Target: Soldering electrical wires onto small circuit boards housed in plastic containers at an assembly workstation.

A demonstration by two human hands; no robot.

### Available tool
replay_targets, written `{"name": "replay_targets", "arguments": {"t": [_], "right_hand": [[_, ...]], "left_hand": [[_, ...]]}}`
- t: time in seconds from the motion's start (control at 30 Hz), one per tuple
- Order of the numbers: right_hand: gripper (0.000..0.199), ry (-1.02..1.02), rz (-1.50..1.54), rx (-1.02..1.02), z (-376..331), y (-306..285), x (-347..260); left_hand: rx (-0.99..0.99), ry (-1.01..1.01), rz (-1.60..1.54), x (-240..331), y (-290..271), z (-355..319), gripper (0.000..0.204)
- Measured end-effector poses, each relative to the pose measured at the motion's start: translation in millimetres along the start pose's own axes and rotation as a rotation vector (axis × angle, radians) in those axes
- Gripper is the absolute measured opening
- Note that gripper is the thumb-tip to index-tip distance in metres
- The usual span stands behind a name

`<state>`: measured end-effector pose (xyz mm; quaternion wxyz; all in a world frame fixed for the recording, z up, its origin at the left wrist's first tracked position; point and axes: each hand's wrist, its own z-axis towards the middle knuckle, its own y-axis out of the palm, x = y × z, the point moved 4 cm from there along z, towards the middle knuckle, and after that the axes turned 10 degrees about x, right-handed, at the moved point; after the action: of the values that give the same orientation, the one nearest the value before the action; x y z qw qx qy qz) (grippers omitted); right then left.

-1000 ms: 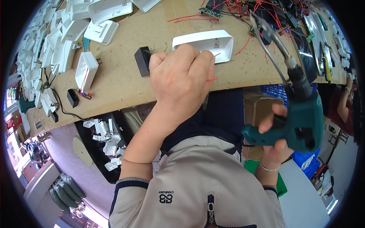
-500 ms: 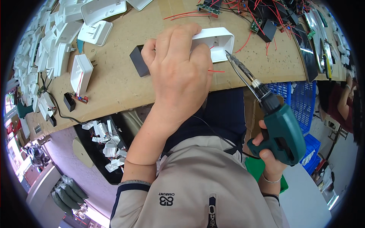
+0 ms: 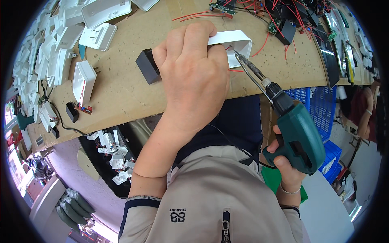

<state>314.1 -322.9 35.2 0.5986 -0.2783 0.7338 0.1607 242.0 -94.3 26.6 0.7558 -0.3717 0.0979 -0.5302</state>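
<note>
My left hand (image 3: 196, 77) is closed around a white plastic housing (image 3: 239, 37) at the near edge of the bench, its back covering much of the shell. A thin red wire (image 3: 236, 71) sticks out beside the fingers. In my right hand (image 3: 285, 166) is a dark green soldering gun (image 3: 302, 133), gripped by its handle. Its tip reaches into the open end of the housing, by the inner wall; whether it touches anything inside I cannot tell. Just left of my left hand stands a black block (image 3: 148, 67), partly hidden by the fingers.
White housings (image 3: 65, 36) pile up at the left. One open housing (image 3: 85, 82) lies near a small black block (image 3: 72, 112). Circuit boards and red wires (image 3: 283, 24) tangle at the back right. A black bin (image 3: 97, 162) and blue crates (image 3: 322, 113) stand below the bench.
The soldering tip has shifted slightly left, further into the housing. My left hand and the housing have moved a little to the right.
</note>
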Motion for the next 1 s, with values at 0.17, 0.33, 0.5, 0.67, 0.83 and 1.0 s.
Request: {"name": "replay_targets", "arguments": {"t": [0.17, 0.33, 0.5, 0.67, 0.83, 1.0], "right_hand": [[0.068, -0.076, -0.026, -0.047, 2.2, 1.3, 0.4], [0.042, -0.113, -0.028, -0.019, 7.1, 10.4, -6.0], [0.05, -0.099, -0.026, 0.004, 7.7, 13.9, -5.0], [0.062, -0.041, -0.051, 0.026, 9.2, 13.1, -3.2], [0.064, -0.024, -0.058, 0.02, 10.7, 12.8, -4.6], [0.062, -0.085, -0.061, -0.002, 12.7, 14.4, -6.8]], "left_hand": [[-0.023, -0.005, 0.003, 0.6, -0.1, 1.4, 0.009], [-0.04, -0.005, -0.001, 0.3, -1.1, 1.9, 0.008], [0.042, 0.015, -0.044, -0.1, 2.2, 1.0, 0.005], [0.022, 0.014, -0.051, 0.7, 0.2, 1.5, 0.006], [-0.022, -0.004, -0.012, -1.8, 0.3, 1.1, 0.006], [-0.027, 0.003, -0.008, -1.1, 0.5, 1.0, 0.006]]}}
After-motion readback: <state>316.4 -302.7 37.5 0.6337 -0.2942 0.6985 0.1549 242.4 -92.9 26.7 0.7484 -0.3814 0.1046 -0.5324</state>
